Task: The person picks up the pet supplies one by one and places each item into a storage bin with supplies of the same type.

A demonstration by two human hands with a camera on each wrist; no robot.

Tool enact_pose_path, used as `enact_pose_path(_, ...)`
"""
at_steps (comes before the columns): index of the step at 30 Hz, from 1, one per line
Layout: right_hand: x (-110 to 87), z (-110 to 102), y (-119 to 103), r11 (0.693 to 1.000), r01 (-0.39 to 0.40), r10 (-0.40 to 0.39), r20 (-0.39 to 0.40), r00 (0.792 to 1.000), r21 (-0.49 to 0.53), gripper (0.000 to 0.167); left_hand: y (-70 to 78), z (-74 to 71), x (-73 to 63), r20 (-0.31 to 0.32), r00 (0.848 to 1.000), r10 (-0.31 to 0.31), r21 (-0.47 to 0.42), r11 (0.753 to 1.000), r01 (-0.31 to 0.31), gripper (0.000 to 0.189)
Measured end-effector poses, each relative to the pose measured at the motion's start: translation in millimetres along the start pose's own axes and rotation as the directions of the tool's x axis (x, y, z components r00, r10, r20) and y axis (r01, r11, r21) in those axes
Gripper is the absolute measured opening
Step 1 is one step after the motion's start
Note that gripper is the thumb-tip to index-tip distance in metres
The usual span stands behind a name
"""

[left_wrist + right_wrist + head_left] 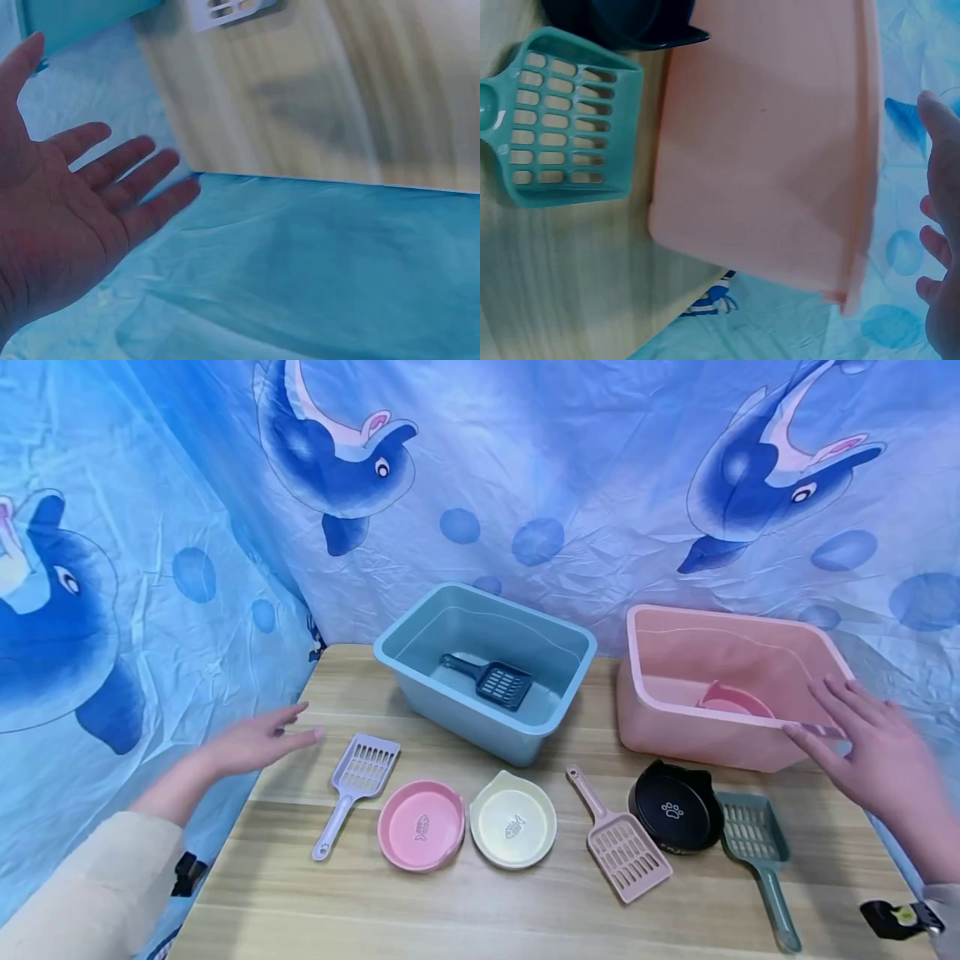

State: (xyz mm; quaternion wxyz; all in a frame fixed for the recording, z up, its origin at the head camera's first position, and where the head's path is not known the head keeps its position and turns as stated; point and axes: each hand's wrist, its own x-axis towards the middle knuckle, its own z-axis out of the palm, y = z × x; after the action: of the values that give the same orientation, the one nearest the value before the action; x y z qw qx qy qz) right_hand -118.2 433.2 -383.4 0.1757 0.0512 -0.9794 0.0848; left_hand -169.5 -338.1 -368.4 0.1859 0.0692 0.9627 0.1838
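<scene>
Left hand [255,742], empty, hovers near the lavender slotted plastic scoop [356,787] on the wood-grain counter [337,910]; right hand [876,752], also empty, by the pink rectangular plastic bin [697,739]; seemingly between grasps; lifting the scoop calls for a handle grip.

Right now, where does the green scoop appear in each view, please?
Head: the green scoop lies lower right, right of the black bowl.
Left wrist: not in it.
Right wrist: upper left, partly cut off by the left edge.
Shared landmark: the table, in all three.

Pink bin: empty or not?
Not empty: the head view shows a pink dish inside the pink bin, its lower part hidden.
</scene>
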Motion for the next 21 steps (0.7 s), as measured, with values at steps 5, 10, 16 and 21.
enact_pose_path(5, -5.3, 12, 5, 1.0, 0.011, -0.01, -0.042, 0.999, 0.008, 0.081, -7.1, 13.6, 2.3, 0.149, 0.988, -0.04, -0.146, 0.987, 0.063, 0.096)
enact_pose_path(10, -7.8, 22, 10, 0.998, 0.063, -0.061, -0.126, 0.99, 0.018, 0.081, -13.5, 27.4, 4.0, 0.255, 0.966, -0.046, -0.355, 0.925, 0.137, 0.092)
enact_pose_path(16, -7.8, 30, 13, 0.995, 0.102, -0.097, -0.21, 0.973, 0.014, 0.091, -22.2, 47.6, 5.0, 0.297, 0.953, -0.06, -0.506, 0.836, 0.211, 0.082)
enact_pose_path(21, -10.9, 34, 13, 0.996, 0.082, -0.077, -0.19, 0.979, 0.019, 0.078, -31.0, 64.0, 6.8, 0.33, 0.942, -0.055, -0.615, 0.745, 0.259, 0.072)
